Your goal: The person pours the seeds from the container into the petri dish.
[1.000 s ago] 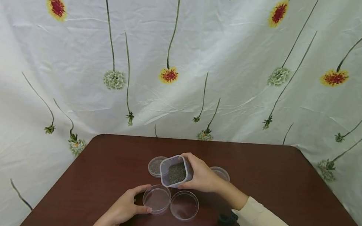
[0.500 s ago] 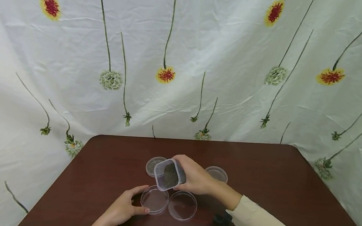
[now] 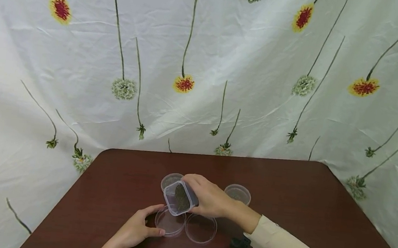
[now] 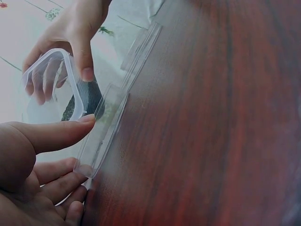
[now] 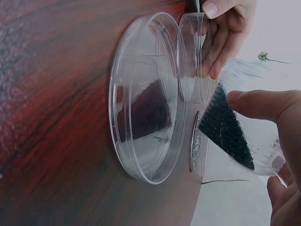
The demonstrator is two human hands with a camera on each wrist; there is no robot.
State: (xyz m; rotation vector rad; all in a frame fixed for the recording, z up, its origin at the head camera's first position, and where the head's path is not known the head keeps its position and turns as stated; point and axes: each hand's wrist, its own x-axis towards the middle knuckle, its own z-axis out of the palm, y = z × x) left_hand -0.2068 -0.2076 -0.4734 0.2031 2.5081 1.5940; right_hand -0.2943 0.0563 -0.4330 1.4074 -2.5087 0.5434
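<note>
My right hand [image 3: 209,196] grips a clear square plastic tub [image 3: 177,198] by its sides. Dark fine grains [image 5: 225,127] lie banked inside the tub, which is tipped with its mouth down to the left. Below its lower rim is a clear petri dish [image 3: 169,226], with my left hand [image 3: 135,229] holding its left edge between thumb and fingers. In the left wrist view the thumb is at the top rim of that dish [image 4: 101,141], and the fingers sit low at its side. A second petri dish [image 3: 200,238] stands right beside it, on the right.
Behind the tub, a petri dish [image 3: 170,178] with grains in it is partly covered. Another petri dish [image 3: 238,192] stands behind the right wrist. A small black device [image 3: 239,244] shows by the right cuff. The brown table [image 3: 288,183] ends at a flowered white cloth [image 3: 206,59].
My right hand has brought the tub left and nearer, over the left front dish, and tipped it further. The grains have shifted inside the tub. My left hand keeps its hold on the dish.
</note>
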